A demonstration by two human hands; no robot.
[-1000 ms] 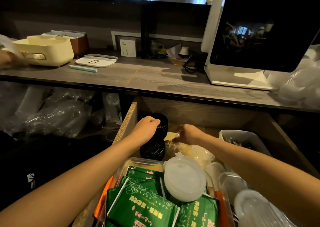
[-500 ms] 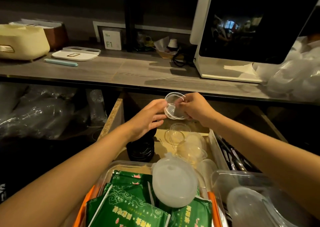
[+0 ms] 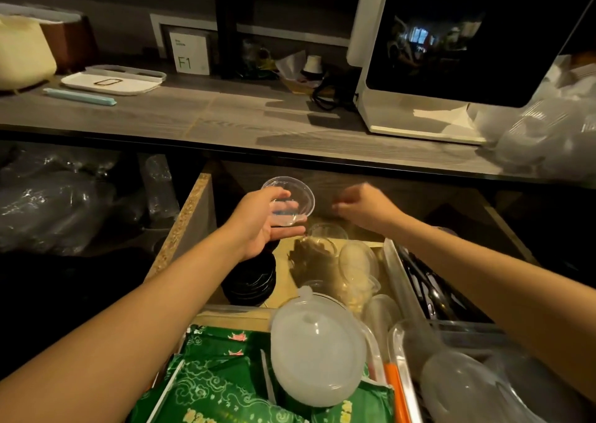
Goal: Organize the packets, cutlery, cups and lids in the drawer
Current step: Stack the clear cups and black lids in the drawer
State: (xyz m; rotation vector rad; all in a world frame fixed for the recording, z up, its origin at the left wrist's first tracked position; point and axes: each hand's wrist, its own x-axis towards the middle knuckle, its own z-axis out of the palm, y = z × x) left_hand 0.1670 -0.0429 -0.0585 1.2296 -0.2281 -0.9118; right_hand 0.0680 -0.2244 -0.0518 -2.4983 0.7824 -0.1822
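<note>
My left hand [image 3: 264, 222] holds a small clear plastic cup [image 3: 292, 201] above the back of the open drawer [image 3: 190, 216], thumb over its rim and fingers under it. My right hand [image 3: 364, 208] hovers just right of the cup, fingers loosely curled, holding nothing. Below the hands lie several more clear cups and lids [image 3: 342, 261] on the drawer floor. A stack of black lids [image 3: 251, 280] sits at the left. Green packets [image 3: 219, 377] fill an orange-edged tray at the front, with a frosted round lid [image 3: 317, 348] on top. Dark cutlery [image 3: 422, 287] lies in a clear tray on the right.
The grey counter [image 3: 225, 116] overhangs the drawer's back. On it stand a white machine [image 3: 451, 51], a white tray [image 3: 113, 82], a blue pen [image 3: 80, 96] and bagged plastic ware [image 3: 548, 132]. Clear containers [image 3: 467, 384] crowd the front right. Bagged cups [image 3: 58, 203] fill the left shelf.
My right hand let go of the clear cup and drew away to the right. The cup stays in my left hand, which shifted slightly left.
</note>
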